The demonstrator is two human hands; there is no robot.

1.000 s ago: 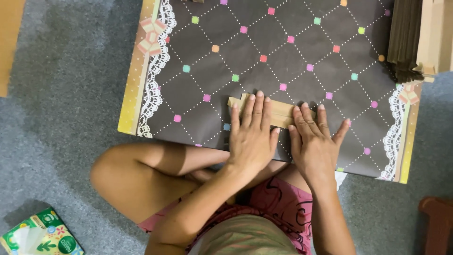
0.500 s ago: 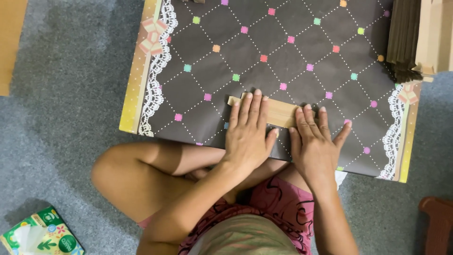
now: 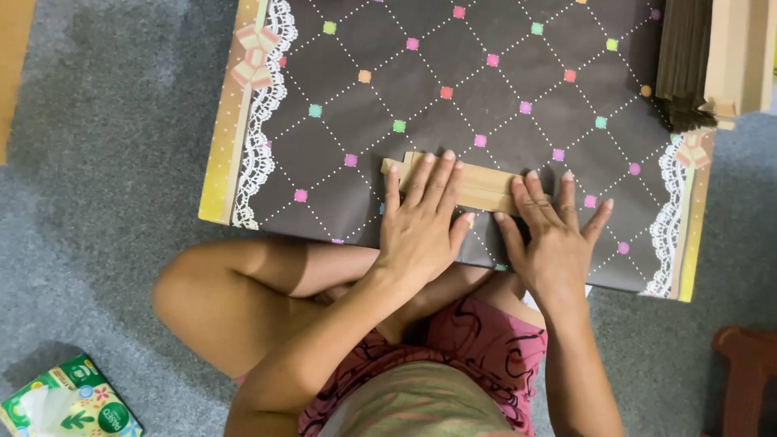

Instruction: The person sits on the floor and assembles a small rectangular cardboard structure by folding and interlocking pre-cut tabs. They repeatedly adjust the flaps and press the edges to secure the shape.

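Head view: left hand (image 3: 421, 231) and right hand (image 3: 554, 239) flat, fingers spread, pressing tan folded paper strip (image 3: 477, 188), probably card, on dark patterned board (image 3: 502, 89).

A green tissue box (image 3: 69, 402) sits on grey carpet (image 3: 105, 154) at seven o'clock. At one o'clock, a stack of dark brown paper (image 3: 685, 61) lies beside a pale wooden block (image 3: 740, 53). A reddish wooden piece (image 3: 749, 376) shows at five o'clock.

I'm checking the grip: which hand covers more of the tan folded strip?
The left hand: its fingers lie across the tan strip. The right hand lies mostly on the dark patterned sheet, touching only the strip's end.
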